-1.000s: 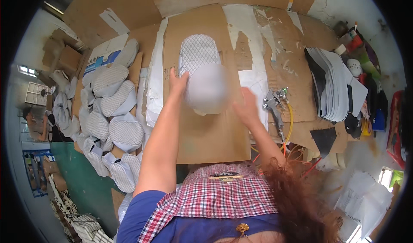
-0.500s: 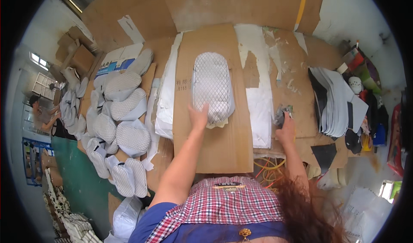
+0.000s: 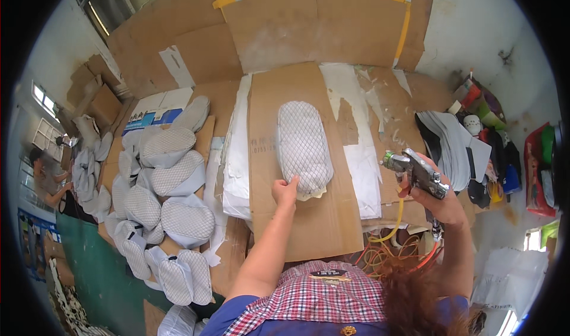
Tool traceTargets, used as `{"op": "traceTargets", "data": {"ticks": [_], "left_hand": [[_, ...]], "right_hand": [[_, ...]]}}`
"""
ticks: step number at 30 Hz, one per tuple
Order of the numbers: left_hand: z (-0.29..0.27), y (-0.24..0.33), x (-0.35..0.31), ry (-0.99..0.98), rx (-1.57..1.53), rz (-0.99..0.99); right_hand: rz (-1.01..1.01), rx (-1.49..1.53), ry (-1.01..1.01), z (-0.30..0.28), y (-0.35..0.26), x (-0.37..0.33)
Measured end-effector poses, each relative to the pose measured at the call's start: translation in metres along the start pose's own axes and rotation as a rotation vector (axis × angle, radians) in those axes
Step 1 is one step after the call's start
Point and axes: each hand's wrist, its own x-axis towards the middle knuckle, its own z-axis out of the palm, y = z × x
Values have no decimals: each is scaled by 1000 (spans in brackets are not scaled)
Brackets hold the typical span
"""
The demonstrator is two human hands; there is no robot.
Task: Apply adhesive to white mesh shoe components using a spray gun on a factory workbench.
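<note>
A light grey quilted pad (image 3: 304, 146) with a diamond pattern and rounded ends lies lengthwise on a brown cardboard sheet (image 3: 326, 232). My left hand (image 3: 285, 191) is closed on the near left edge of the pad, thumb on top. A scrap of cream material shows under its near end. To the right, my right hand (image 3: 442, 204) is wrapped round a metal spray gun (image 3: 423, 172), held up above the table with its nozzle toward the pad. A yellow hose (image 3: 396, 226) and an orange hose (image 3: 426, 257) hang below the gun.
Several quilted grey pieces (image 3: 169, 149) are heaped on the left of the table. On the right lie a stack of grey sheets (image 3: 448, 149) and assorted items. Tangled hoses (image 3: 383, 256) hang at the table's front edge. Another person (image 3: 47, 178) works at far left.
My right hand has raised the spray gun from low over the table, bringing it nearer to me. My left hand stays at the pad's near edge. The whole view has shifted.
</note>
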Motion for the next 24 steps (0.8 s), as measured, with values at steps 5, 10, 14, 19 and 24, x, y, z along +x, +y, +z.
{"op": "traceTargets", "data": {"ticks": [5,10,14,19,24], "left_hand": [[3,1,1,-15,-22,1],[0,2,0,0,11,53],[-2,5,-5,3,-1,53],[-18,16,-23,-131,-184,-64],[-66,-8,-16,-189,-349,-180]], "right_hand": [[18,-182,171,6,-15,-9],[1,-178,63,15,-27,-18],[-1,-158,159,20,-32,-11],[30,-210,33,8,-34,-34],[29,-222,196,12,-37,-45]]}}
